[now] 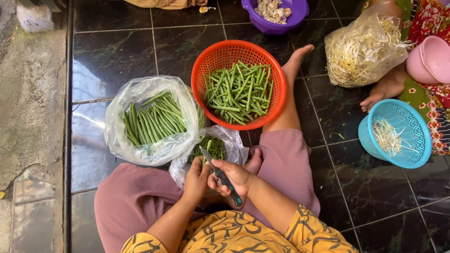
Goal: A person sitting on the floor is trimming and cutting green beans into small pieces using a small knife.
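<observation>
Our right hand (234,178) was curled shut around the handle of a small knife (219,174), its blade pointing up and to the left — toward the left hand — with the tip just over the open mouth of a small clear bag (229,143) of cut green pieces. Our left hand (197,180) sat touching the right, fingers pinched on a green bean (205,159) that stood nearly upright, its long axis running away from us toward the bag. The blade crossed that bean close to its far end, so the cut lay right between the two hands, the right one doing the edge work.

Both forearms came in from below, elbows apart, wrists meeting over our lap.

Beyond the hands, a larger clear bag (145,122) of whole long beans lay to the left on the dark tiled floor (112,56), and an orange basket (211,58) of trimmed beans stood just ahead — nearer the right hand. Further right, another person's foot (379,91) rested beside a bag of sprouts (361,49) and a blue basket (412,122).
</observation>
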